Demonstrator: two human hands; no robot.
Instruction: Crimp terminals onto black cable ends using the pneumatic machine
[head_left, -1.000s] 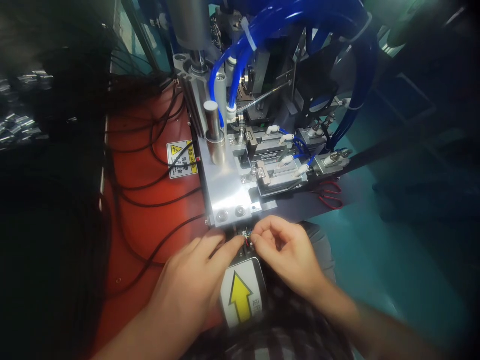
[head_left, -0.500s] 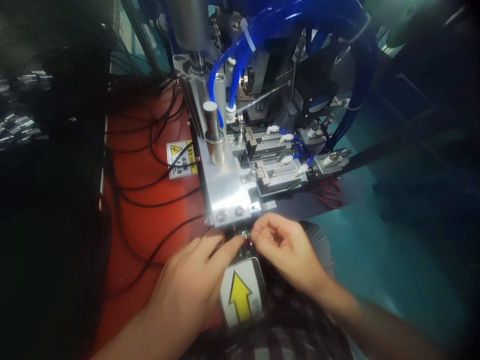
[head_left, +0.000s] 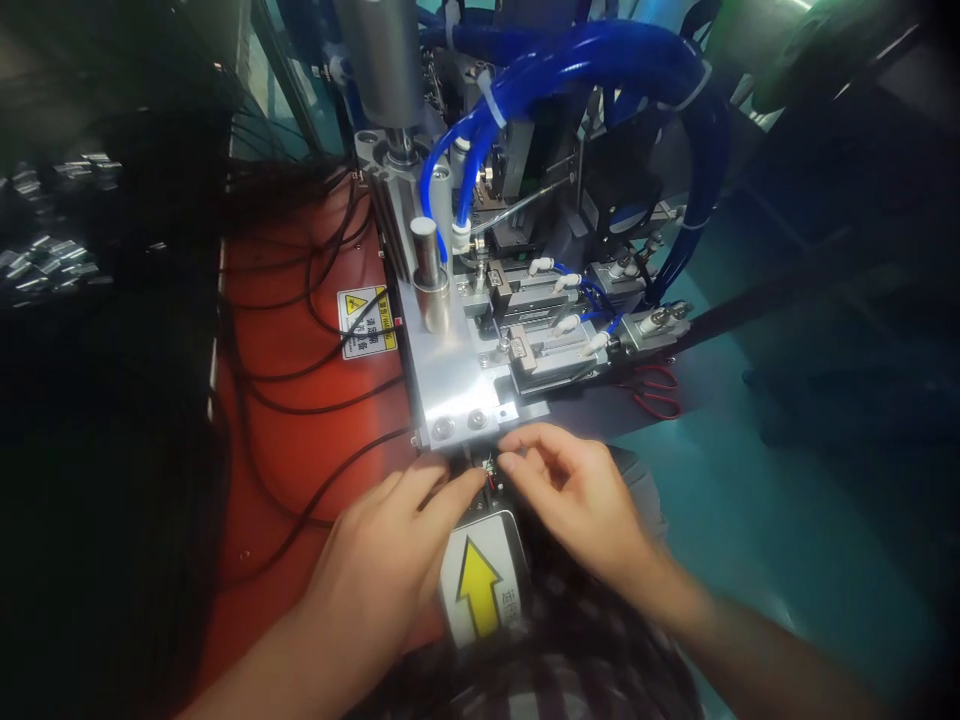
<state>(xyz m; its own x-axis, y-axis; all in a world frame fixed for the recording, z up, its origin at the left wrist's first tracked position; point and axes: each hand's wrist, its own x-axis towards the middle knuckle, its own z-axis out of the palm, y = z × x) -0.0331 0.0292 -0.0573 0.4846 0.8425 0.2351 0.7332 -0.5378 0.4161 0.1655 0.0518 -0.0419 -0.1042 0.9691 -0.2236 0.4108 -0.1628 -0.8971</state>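
Black cables and warning label on red surface; red-handled scissors to right

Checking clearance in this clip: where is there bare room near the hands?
Bare patches on the red surface: one amid black cables, another between the lowest cable and left forearm. Crowded: between left hand and right hand, around the small wired part, and beyond, beneath blue tubes.

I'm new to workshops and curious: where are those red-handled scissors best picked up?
Probably by the red loops, coming from the picture's right: the loops point that way, away from the machine, while the blade end is lost in shadow.
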